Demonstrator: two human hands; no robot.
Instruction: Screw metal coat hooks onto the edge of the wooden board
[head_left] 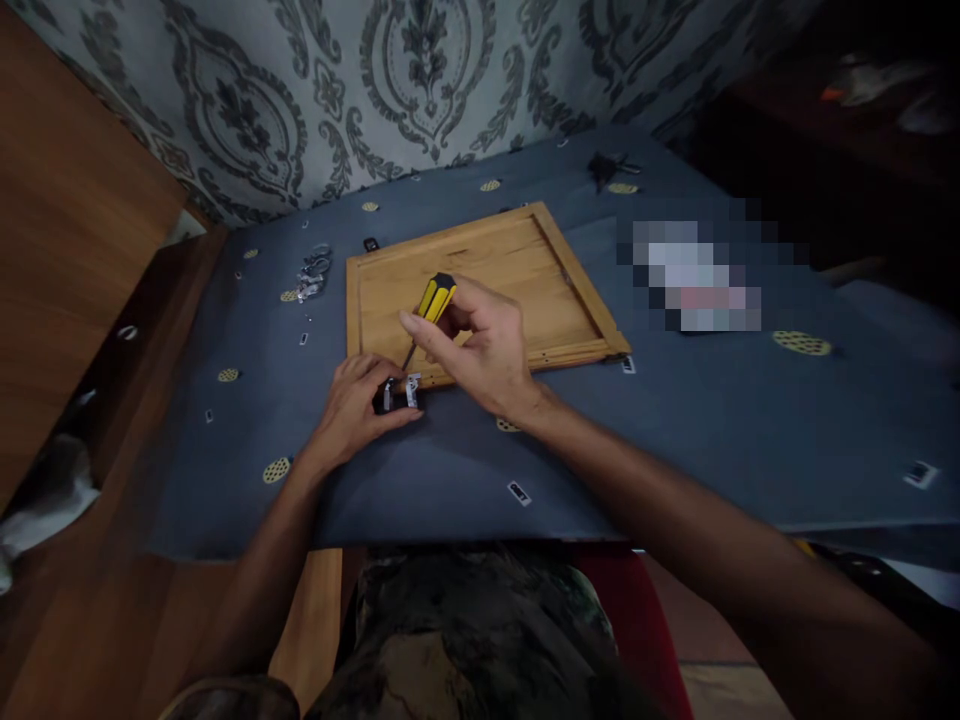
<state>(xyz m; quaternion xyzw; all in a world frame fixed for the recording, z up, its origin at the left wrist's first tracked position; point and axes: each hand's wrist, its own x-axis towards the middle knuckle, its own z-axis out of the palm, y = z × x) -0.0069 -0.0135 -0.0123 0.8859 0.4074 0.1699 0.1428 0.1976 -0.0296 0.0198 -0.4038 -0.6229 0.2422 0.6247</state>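
Note:
My right hand (487, 340) is closed around the yellow and black handle of a screwdriver (437, 297). The screwdriver slants down to the left, its shaft pointing at the near left corner of a framed wooden cabinet door (577, 275). At that corner a shiny metal hinge (412, 390) sits against the door's edge. My left hand (356, 400) grips the hinge between thumb and fingers. Where the screwdriver's tip meets the hinge is too small to make out. The door lies flat on the cloth-covered table.
Several metal hinges (313, 272) lie in a pile left of the door. A small black object (371, 244) is behind the door's far left corner. Farther back right lies a dark tool-like object (611, 170). A blurred-out patch (697, 280) covers something on the right of the table (465, 490).

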